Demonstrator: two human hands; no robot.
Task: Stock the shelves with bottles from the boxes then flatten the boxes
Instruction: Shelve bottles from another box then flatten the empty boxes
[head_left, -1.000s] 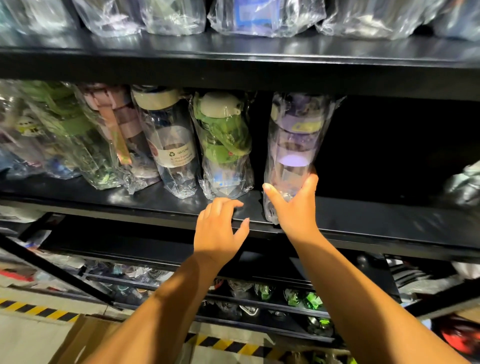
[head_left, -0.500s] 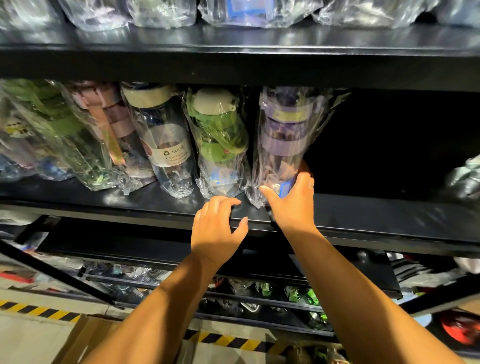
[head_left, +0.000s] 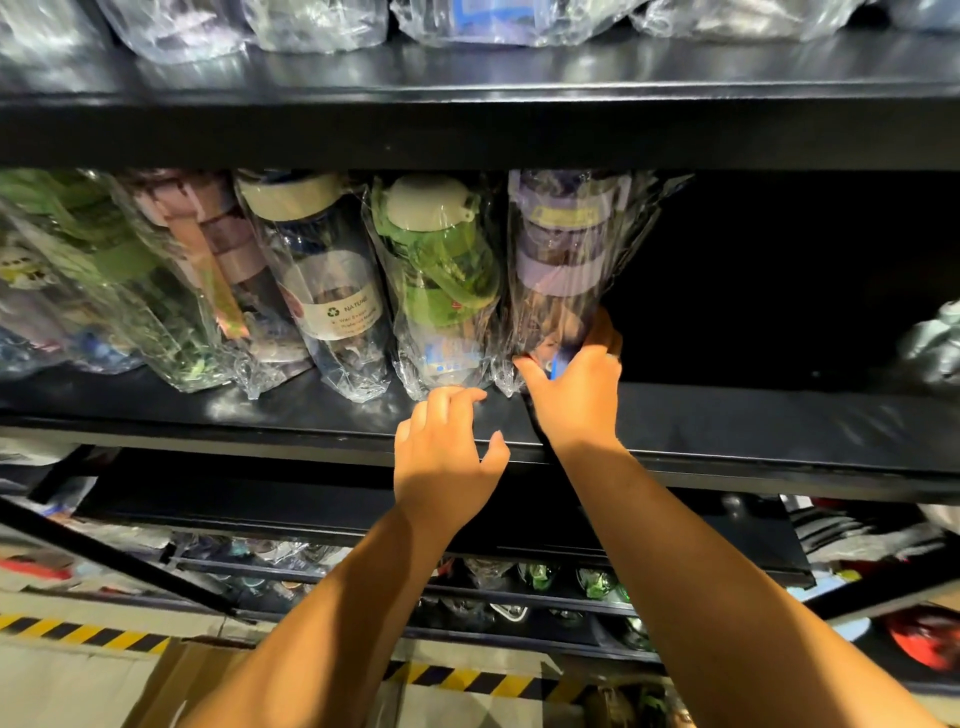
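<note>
A purple bottle (head_left: 563, 260) in clear plastic wrap stands at the right end of a row on the black middle shelf (head_left: 753, 426). My right hand (head_left: 576, 395) grips its base, thumb on the left and fingers around the right side. To its left stand a green bottle (head_left: 441, 270) with a white cap and a dark bottle (head_left: 327, 280) with a cream label. My left hand (head_left: 447, 452) hovers over the shelf's front edge with its fingers curled and apart, holding nothing, fingertips close to the green bottle's wrap.
Several more wrapped bottles (head_left: 156, 270) fill the shelf's left part; its right part is dark and bare up to a pale bundle (head_left: 935, 348). The upper shelf (head_left: 467, 124) overhangs closely. Lower shelves hold small items. A cardboard box (head_left: 171, 686) and hazard-striped tape (head_left: 83, 634) lie on the floor.
My right hand has pushed the purple bottle back and left, so it now stands against the green bottle. My left hand has barely moved.
</note>
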